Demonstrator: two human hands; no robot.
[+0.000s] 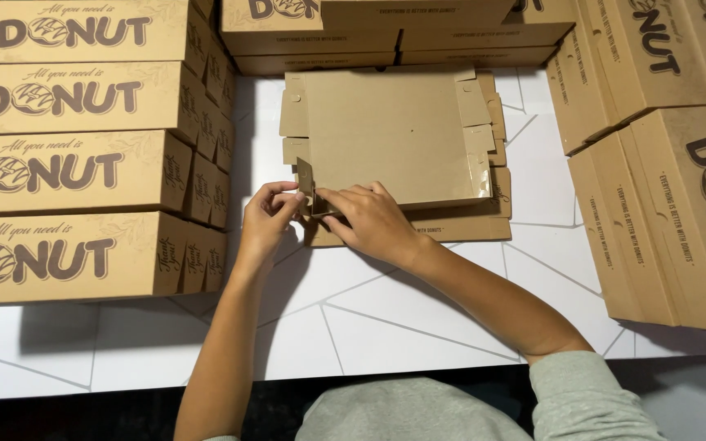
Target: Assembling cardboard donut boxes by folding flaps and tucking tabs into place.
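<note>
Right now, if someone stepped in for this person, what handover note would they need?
Left hand: pinching the raised corner flap of the top flat box blank.
Right hand: pressing the same corner from the other side.
Blank lies on a stack of flat blanks, mid-table.
Done: assembled boxes stacked left and right.
Left: only one flap is up; other flaps flat.

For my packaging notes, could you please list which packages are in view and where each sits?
Flat box blanks: centre table, plain brown stack; left hand and right hand fold a corner flap.
Assembled boxes: left, stacked, brown with dark print.
More boxes: right, leaning.
Boxes: behind, stacked.
</note>
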